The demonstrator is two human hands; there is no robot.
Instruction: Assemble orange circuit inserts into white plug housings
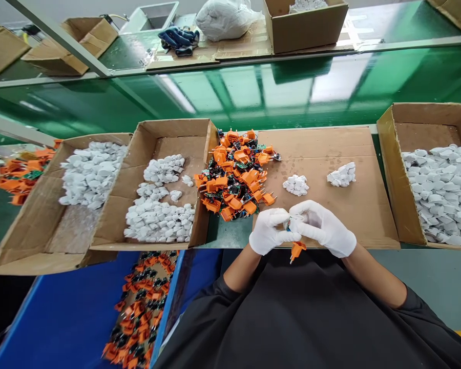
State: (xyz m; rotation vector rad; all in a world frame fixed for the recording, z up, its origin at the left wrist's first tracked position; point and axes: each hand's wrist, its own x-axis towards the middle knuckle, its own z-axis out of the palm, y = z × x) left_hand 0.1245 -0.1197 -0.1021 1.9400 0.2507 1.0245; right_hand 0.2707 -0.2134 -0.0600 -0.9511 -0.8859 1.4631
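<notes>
Both white-gloved hands meet at the front edge of the cardboard sheet [353,220]. My left hand [268,231] is closed in a pinch on an orange two-pin plug [297,250] with a small circuit board, its pins hanging downward. My right hand [326,229] pinches a small white piece [297,219] against the board end of that plug; fingers partly cover the contact. Beyond the hands lie two little heaps of white pieces, a nearer heap [295,185] and a farther heap [341,175]. Left of them is a pile of orange plugs with circuit boards [236,177].
Cardboard boxes of white pieces stand left, a divided box [202,225] and an outer box [26,225], and right, another box [403,179]. A blue-sided bin [61,312] below left holds more plugs. Across the green surface are a carton [307,31], plastic bag [225,20] and dark gloves [179,40].
</notes>
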